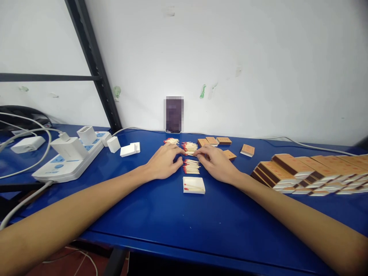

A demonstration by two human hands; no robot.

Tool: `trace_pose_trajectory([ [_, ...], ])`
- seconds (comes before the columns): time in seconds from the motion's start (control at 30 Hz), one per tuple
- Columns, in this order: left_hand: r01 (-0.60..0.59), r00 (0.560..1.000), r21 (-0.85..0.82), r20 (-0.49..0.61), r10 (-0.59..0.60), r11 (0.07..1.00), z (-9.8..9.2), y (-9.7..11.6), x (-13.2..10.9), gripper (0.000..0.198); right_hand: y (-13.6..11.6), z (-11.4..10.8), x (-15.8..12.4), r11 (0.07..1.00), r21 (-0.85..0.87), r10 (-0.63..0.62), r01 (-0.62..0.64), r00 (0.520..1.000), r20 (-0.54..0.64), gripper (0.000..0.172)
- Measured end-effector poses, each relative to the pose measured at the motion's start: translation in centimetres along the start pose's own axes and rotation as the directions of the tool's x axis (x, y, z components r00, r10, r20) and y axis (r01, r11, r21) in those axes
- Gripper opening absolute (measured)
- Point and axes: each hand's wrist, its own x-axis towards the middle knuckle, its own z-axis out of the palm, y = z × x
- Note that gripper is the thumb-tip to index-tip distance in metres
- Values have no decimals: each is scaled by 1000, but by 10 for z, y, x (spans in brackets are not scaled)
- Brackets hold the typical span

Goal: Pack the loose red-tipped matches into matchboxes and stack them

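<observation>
Several red-tipped matches (189, 148) lie in a bundle between my two hands, tips to the left. My left hand (165, 159) is beside their red ends, its thumb and fingers apart. At the plain ends, my right hand (217, 163) has its thumb and index finger close together on the sticks. Nearer me is another row of matches (191, 166). Below that row sits an open white matchbox tray (198, 182) with a few matches in it. A further pile of matches (171, 141) lies behind my left hand, partly hidden by it.
Several orange matchboxes (224, 140) lie behind my right hand, with one matchbox (247, 149) apart. Stacked matchboxes (299, 168) fill the right side. A power strip (77, 168) with chargers and cables stands left, near white boxes (129, 150). A phone (174, 115) leans on the wall.
</observation>
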Motion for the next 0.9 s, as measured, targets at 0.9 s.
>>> trace_pose_trajectory([
  [0.9,20,991,-33,136,-15,999,0,-3,0,32,1,0,0,998,4,-55,55,995,79,21],
])
